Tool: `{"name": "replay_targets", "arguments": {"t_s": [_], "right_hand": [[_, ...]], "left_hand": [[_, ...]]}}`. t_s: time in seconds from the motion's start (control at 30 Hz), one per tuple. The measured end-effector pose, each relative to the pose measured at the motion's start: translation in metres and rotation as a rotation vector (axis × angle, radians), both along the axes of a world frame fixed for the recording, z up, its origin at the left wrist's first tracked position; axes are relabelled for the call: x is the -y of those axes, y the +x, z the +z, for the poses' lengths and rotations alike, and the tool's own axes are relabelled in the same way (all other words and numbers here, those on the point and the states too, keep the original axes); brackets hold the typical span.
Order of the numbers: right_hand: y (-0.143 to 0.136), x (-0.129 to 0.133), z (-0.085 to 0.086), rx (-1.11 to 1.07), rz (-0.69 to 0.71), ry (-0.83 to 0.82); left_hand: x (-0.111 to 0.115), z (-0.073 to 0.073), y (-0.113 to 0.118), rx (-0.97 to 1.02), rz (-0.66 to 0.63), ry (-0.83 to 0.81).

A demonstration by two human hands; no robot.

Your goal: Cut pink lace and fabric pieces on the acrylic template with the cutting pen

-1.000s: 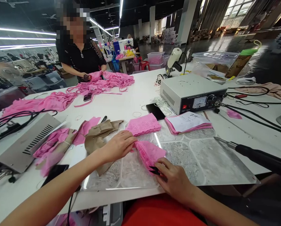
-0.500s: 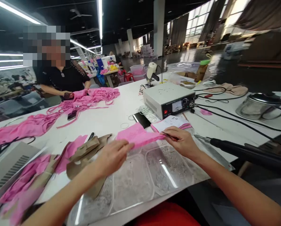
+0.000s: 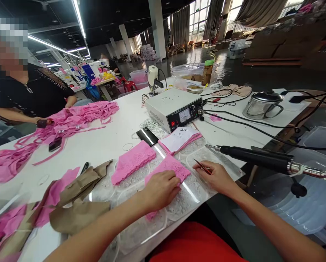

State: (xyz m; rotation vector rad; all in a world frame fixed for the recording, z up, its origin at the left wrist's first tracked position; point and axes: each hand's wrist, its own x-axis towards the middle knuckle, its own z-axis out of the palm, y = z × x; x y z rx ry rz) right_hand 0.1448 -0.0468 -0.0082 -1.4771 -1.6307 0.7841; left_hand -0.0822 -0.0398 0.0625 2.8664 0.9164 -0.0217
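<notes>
My left hand [image 3: 161, 189] rests with curled fingers on a piece of pink lace fabric [image 3: 167, 165] on the clear plastic sheet [image 3: 143, 238]. Part of the fabric is hidden beneath the palm. In my right hand [image 3: 216, 178] is a pair of tweezers [image 3: 201, 166], pinched between thumb and fingers, tips toward the fabric's right edge but apart from it. A second pink lace piece [image 3: 134, 160] lies flat to the upper left. Behind sits a pink stack topped with marked white paper [image 3: 179, 138]. A black pen-shaped tool [image 3: 255, 158] with a pointed metal tip extends from the right.
A metal control box [image 3: 176, 109] with cables stands behind a black phone [image 3: 146, 136]. Brown paper [image 3: 81, 216] and pink scraps are at left. A glass pot [image 3: 261, 105] stands far right. Across the table a person [image 3: 28, 91] handles a pink fabric heap [image 3: 83, 116].
The pink piece held between both hands now lies on the sheet under my left hand. My right hand has let go of it, keeping the tweezers. The view has turned right.
</notes>
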Motion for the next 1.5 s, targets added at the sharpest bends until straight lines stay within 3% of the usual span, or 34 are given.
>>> {"name": "replay_targets", "arguments": {"t_s": [0.07,0.2,0.27,0.5,0.73,1.07,1.3,1.5], "right_hand": [[-0.003,0.006,0.002,-0.057,0.013,-0.074],[-0.006,0.016,0.002,-0.15,0.034,-0.206],[-0.007,0.02,0.003,-0.169,0.052,-0.27],[-0.017,0.021,0.012,-0.154,0.104,-0.36],[-0.04,0.011,0.006,0.008,0.025,-0.201],[-0.07,0.001,0.004,-0.069,-0.046,-0.099],[-0.068,0.0,-0.002,-0.127,-0.019,-0.098],[-0.066,-0.001,-0.001,-0.181,0.066,-0.119]], "left_hand": [[-0.008,-0.006,0.019,-0.046,0.023,-0.051],[-0.02,-0.017,0.04,-0.087,0.22,-0.183],[-0.025,-0.017,0.041,-0.076,0.281,-0.211],[-0.031,-0.011,0.036,0.037,0.282,-0.319],[-0.04,-0.022,0.028,0.241,0.408,-0.491],[-0.047,-0.027,0.008,0.512,0.522,-0.786],[-0.038,-0.025,0.008,0.519,0.484,-0.638],[-0.032,-0.018,0.01,0.32,0.402,-0.384]]}}
